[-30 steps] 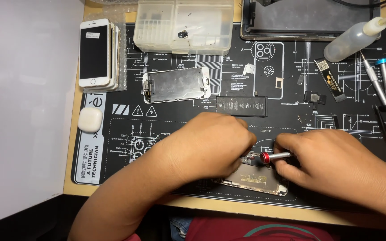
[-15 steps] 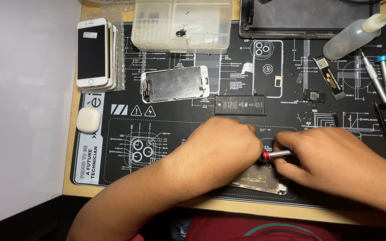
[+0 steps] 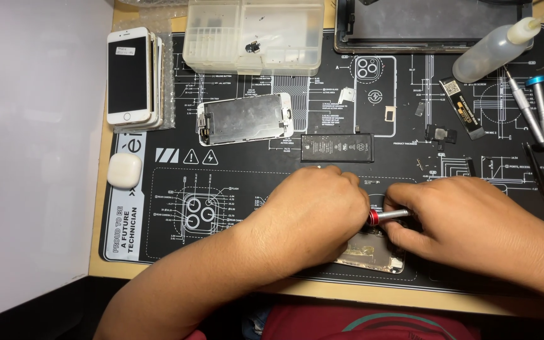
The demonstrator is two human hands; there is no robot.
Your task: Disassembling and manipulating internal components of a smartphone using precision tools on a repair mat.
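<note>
Hands: left hand (image 3: 310, 217) lies curled, palm down, over the left part of an opened phone body (image 3: 373, 255); whether its fingers grip or only press cannot be told. Right hand (image 3: 473, 220) is closed around a small screwdriver (image 3: 388, 216) with a red collar and silver shaft, which lies between the two hands.
Phone body: near the front edge of the black work mat (image 3: 234, 170), mostly under both hands (only a pale metal strip shows below the knuckles).
Front edge: the mat ends just short of the surface (image 3: 360, 296) edge, with the wrists crossing it and little room on that side.
Left side: a stack of white phones (image 3: 133, 79) and a small white case (image 3: 124, 170) sit at the mat's left border, well apart from the hands; the printed area between them and the left hand is open.
Behind the hands: a black battery (image 3: 337, 147) lies just beyond the left knuckles, and a detached screen assembly (image 3: 245, 118) lies further back.
Back edge: a clear parts box (image 3: 253, 34) and a dark tray (image 3: 432, 25) are cut off by the frame.
Right side: a squeeze bottle (image 3: 492, 50), a flex part (image 3: 461, 107) and several drivers (image 3: 530, 107) crowd the border.
Hidden: the screwdriver tip and what it touches.
</note>
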